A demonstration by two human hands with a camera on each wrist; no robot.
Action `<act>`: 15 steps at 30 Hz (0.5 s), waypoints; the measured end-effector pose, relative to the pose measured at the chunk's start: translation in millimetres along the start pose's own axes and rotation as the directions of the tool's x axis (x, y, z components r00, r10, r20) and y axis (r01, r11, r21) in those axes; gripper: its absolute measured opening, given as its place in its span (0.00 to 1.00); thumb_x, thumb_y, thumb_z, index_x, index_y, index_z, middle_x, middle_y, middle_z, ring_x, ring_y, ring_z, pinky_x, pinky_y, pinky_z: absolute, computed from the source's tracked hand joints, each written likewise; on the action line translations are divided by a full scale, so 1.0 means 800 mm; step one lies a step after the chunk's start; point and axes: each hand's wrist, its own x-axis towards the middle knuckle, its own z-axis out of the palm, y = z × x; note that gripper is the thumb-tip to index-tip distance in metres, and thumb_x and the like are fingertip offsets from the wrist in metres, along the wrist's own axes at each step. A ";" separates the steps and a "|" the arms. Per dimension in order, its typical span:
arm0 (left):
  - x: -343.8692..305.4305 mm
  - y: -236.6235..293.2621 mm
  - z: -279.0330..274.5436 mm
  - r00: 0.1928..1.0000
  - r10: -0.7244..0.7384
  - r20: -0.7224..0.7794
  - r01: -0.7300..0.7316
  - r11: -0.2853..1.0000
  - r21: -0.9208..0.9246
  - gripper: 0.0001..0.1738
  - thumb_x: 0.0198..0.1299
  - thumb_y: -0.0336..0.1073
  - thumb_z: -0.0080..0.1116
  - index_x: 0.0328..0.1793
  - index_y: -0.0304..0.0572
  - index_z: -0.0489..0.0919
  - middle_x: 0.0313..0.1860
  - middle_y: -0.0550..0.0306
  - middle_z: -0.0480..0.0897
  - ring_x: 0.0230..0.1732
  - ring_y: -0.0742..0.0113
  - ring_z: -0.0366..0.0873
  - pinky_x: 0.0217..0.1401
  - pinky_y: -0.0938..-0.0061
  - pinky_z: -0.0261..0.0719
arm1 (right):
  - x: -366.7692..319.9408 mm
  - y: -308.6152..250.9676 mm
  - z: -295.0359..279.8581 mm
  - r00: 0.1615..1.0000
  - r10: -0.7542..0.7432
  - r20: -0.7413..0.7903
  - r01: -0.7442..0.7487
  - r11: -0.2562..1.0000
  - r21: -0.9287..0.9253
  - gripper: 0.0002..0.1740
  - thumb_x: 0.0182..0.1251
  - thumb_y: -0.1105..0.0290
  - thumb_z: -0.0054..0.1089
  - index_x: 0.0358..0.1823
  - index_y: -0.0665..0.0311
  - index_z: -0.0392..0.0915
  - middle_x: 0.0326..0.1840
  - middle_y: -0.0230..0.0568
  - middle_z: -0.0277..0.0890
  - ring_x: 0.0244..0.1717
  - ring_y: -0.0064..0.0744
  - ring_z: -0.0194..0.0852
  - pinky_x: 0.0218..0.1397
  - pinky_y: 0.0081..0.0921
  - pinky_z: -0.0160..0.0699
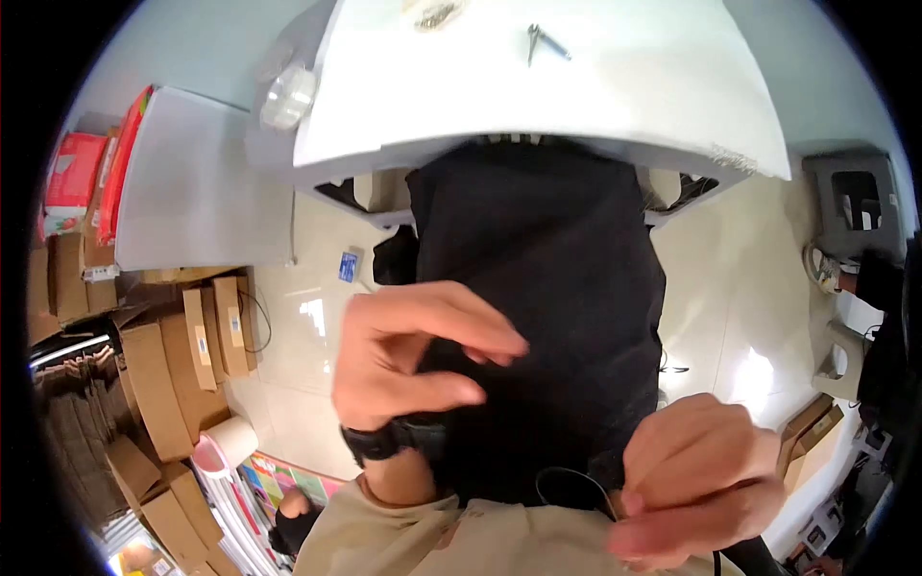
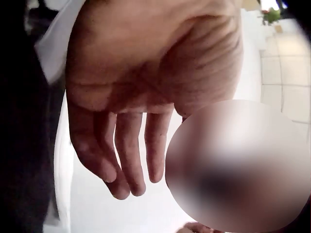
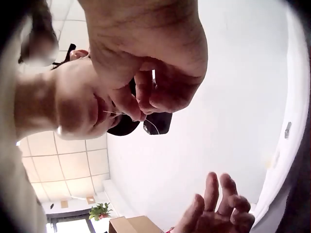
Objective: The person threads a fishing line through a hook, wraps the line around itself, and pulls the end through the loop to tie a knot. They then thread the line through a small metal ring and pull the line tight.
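My right hand (image 1: 701, 480) is raised at the right, above my lap. In the right wrist view, its thumb and fingertips pinch a thin, pale thread (image 3: 154, 126), whose ends stick out on both sides of the fingertips. My left hand (image 1: 370, 360) hangs over the black cloth (image 1: 547, 250) on my lap, its fingers loosely bent with a gap between thumb and index finger. Nothing is in its grasp. The left wrist view shows the palm (image 2: 155, 63) and the relaxed fingers from below. A black band (image 1: 399, 442) circles the left wrist.
Ahead is a white table (image 1: 538, 106) with a nail clipper (image 1: 547, 43) and a small heap of bits (image 1: 437, 14) on it. A clear plastic container (image 1: 288, 96) is at its left. Cardboard boxes (image 1: 158, 384) crowd the left side; a grey stool (image 1: 855, 206) stands at right.
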 end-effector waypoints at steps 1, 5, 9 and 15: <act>-0.001 0.010 -0.014 1.000 0.000 0.015 -0.001 0.998 0.065 0.17 0.39 0.22 0.67 0.40 0.29 0.80 0.35 0.39 0.80 0.35 0.58 0.79 0.36 0.75 0.76 | 0.032 0.027 -0.030 0.928 -0.237 0.289 0.206 0.970 0.131 0.07 0.41 0.80 0.64 0.25 0.68 0.77 0.19 0.38 0.65 0.13 0.23 0.58 0.10 0.16 0.52; 0.025 0.060 -0.027 0.996 -0.043 -0.082 0.073 0.907 0.415 0.15 0.41 0.19 0.64 0.40 0.31 0.81 0.38 0.46 0.81 0.37 0.66 0.77 0.40 0.76 0.74 | 0.042 0.025 -0.045 0.812 -0.363 0.457 0.313 0.932 0.184 0.04 0.41 0.79 0.64 0.21 0.68 0.77 0.16 0.37 0.65 0.12 0.23 0.58 0.10 0.16 0.53; 0.102 0.089 -0.034 0.963 0.065 -0.262 0.169 0.609 0.775 0.09 0.52 0.30 0.60 0.39 0.34 0.82 0.30 0.61 0.81 0.29 0.81 0.72 0.32 0.87 0.67 | 0.048 0.018 -0.050 0.778 -0.331 0.534 0.251 0.943 0.218 0.03 0.42 0.79 0.63 0.21 0.69 0.77 0.17 0.41 0.68 0.13 0.25 0.62 0.11 0.16 0.59; 0.244 0.054 -0.106 0.967 0.254 -0.018 -0.004 0.088 0.996 0.10 0.50 0.31 0.57 0.37 0.36 0.82 0.30 0.43 0.82 0.30 0.55 0.80 0.36 0.69 0.76 | 0.020 0.007 -0.001 0.989 -0.141 0.049 0.122 0.953 0.276 0.03 0.44 0.78 0.61 0.21 0.71 0.76 0.21 0.49 0.74 0.15 0.28 0.68 0.14 0.15 0.65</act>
